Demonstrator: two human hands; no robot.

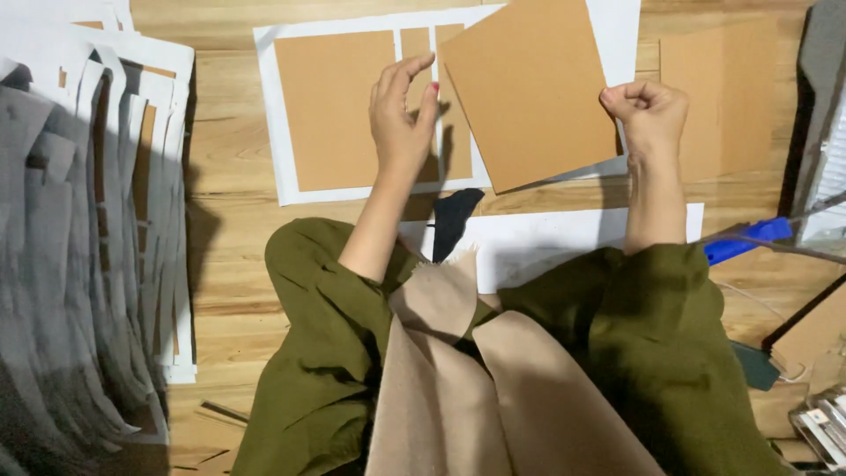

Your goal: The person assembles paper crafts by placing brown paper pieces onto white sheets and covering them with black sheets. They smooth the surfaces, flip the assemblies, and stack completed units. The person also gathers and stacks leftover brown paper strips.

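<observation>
My right hand (654, 110) is fisted on the right edge of a smooth, square brown cardboard panel (529, 88), tilted over a white sheet (282, 132) bearing glued brown rectangles, while my left hand (404, 119), fingers loosely open, touches its left edge.

head view: worn on the person's head | faces steeply down at lap and wooden floor (229, 264) | close, arm's reach | single view, nothing shared
</observation>
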